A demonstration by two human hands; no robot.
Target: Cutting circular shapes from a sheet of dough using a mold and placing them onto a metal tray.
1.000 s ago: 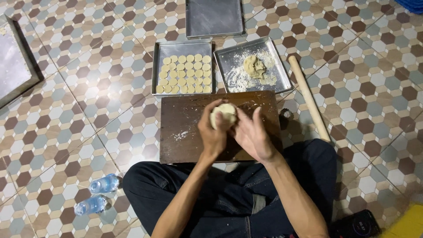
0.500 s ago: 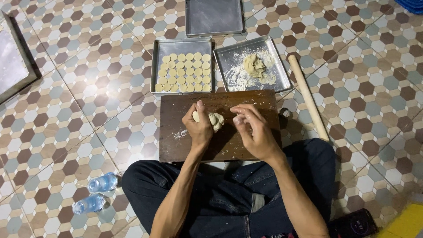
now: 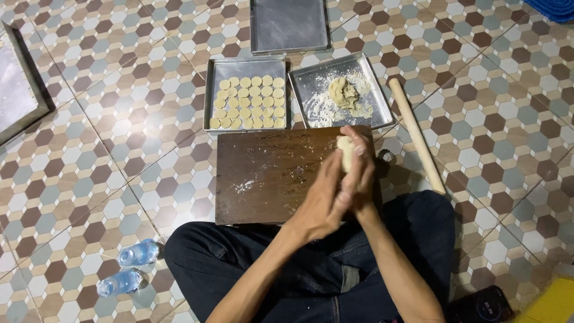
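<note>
both hands press together around a pale dough lump above the right end of the brown board: left hand and right hand, palms closed flat on it. beyond sit a tray of rounds, a floured tray and a rolling pin at right.

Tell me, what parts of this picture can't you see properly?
All in the head view:
- The pale dough lump is mostly hidden between the left hand and right hand, so its shape is unclear.
- The grey metal tray at the left is cut off by the picture's edge.
- The blue thing in the top corner is cut off too.
- The small round dough pieces are too tiny to show detail.
</note>
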